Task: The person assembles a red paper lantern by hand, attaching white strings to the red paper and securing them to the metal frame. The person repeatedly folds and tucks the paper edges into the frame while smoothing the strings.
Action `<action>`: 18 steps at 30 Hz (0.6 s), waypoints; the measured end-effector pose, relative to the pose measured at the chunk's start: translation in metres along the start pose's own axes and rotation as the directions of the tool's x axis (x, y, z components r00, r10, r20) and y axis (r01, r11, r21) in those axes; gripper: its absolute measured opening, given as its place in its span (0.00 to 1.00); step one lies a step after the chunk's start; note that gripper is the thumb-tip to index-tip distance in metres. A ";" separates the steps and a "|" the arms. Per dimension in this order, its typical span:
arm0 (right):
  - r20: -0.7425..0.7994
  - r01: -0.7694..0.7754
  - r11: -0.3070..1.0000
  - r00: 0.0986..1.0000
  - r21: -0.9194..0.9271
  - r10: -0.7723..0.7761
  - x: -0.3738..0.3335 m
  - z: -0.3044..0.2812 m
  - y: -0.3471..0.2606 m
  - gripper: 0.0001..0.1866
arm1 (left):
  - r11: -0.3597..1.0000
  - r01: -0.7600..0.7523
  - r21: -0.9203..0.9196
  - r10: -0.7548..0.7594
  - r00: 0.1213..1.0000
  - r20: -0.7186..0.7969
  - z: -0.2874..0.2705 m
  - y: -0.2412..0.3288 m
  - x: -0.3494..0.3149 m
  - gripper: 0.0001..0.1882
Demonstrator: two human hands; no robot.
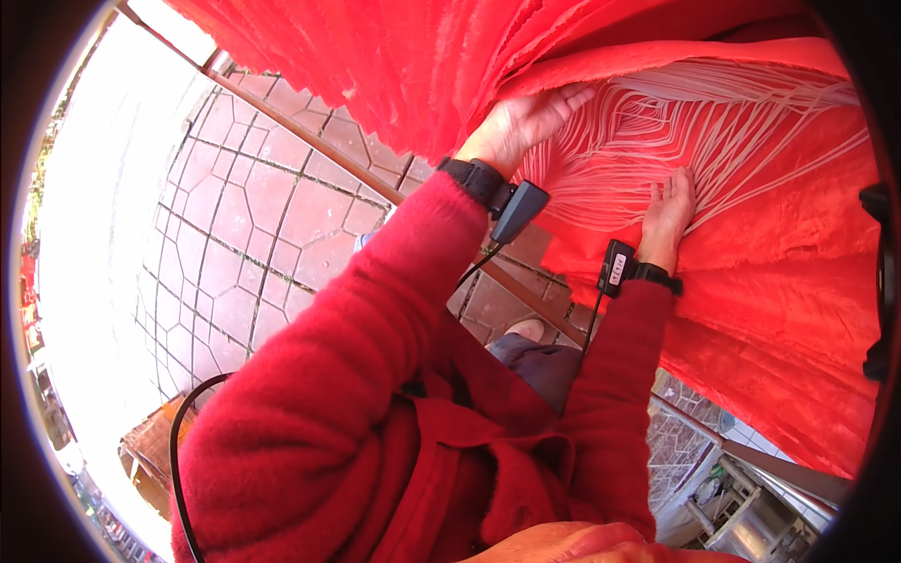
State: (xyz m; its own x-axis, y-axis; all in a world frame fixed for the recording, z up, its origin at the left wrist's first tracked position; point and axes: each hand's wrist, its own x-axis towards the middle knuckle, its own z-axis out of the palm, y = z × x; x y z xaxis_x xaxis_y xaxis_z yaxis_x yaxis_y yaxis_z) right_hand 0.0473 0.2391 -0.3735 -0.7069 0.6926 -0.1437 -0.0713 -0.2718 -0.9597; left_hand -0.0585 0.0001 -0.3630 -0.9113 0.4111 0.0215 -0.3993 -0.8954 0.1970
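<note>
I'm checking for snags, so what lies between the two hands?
The head view shows pale strands against red sheeting between the left hand and the right hand.

Wht label [617, 269] w/ print, R-wrist box [618, 246]

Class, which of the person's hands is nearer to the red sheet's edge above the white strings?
Left. The left hand is right at the sheet's edge, just below it in the picture; the right hand is lower, apart from it, by the white strings.
</note>
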 end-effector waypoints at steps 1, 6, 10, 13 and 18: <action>-0.003 0.005 1.000 1.000 -0.006 -0.005 0.000 -0.001 -0.001 0.39 | 1.000 -0.007 0.014 0.007 1.000 -0.003 0.000 0.000 0.000 0.23; -0.011 0.003 1.000 1.000 0.001 -0.003 -0.002 -0.004 -0.002 0.38 | 0.999 -0.022 0.043 0.022 1.000 0.000 0.003 -0.001 -0.001 0.23; 0.025 -0.041 0.999 0.999 0.028 0.041 -0.008 -0.003 0.000 0.37 | 0.996 0.013 0.092 -0.011 1.000 -0.027 0.007 -0.002 -0.005 0.23; 0.065 -0.101 0.990 0.993 0.095 0.095 -0.017 0.000 0.001 0.37 | 0.998 0.050 0.025 -0.049 0.998 -0.029 0.009 -0.005 -0.008 0.24; 0.284 -0.320 0.899 0.929 0.298 0.237 -0.035 0.013 -0.009 0.40 | 0.992 0.122 0.013 -0.121 0.990 -0.068 0.004 -0.004 -0.008 0.22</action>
State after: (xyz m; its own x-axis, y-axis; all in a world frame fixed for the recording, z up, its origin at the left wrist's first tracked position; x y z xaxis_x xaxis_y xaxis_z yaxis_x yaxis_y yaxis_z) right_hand 0.0633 0.2087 -0.3571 -0.8734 0.3897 -0.2921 -0.0475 -0.6651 -0.7452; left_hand -0.0489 0.0008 -0.3600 -0.8612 0.5036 -0.0687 -0.5059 -0.8364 0.2110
